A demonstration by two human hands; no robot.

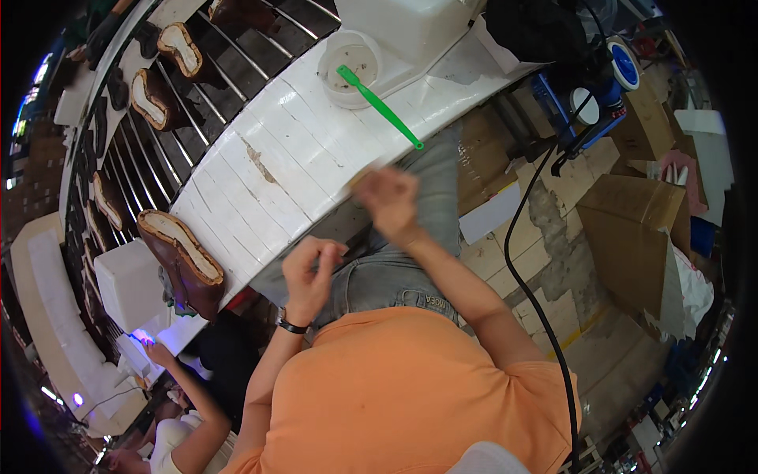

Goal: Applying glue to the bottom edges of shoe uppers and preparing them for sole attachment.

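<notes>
The left hand (310,272) hangs just in front of the near edge of the desk (237,186), fingers curled in and thumb lying along them; whether its grip closes on anything small, I cannot tell. The right hand (387,204) is higher, near the same edge, bent-fingered and blurred, so I cannot tell whether its grip is empty either.

The green brush (382,110) lies across the round plastic tub (352,98), head over the mouth, handle reaching to the desk's near edge, above and to the right of the right hand. A brown shoe (180,246) sits bottom up at the desk's left end, beside the bar rack (170,154).

As I judge it, working well here means keeping the right wrist and sleeve away from that protruding handle, since a knock could tip the brush out. The shoe would be best steadied by its side, with fingers off the pale bottom, and kept from the edge.
</notes>
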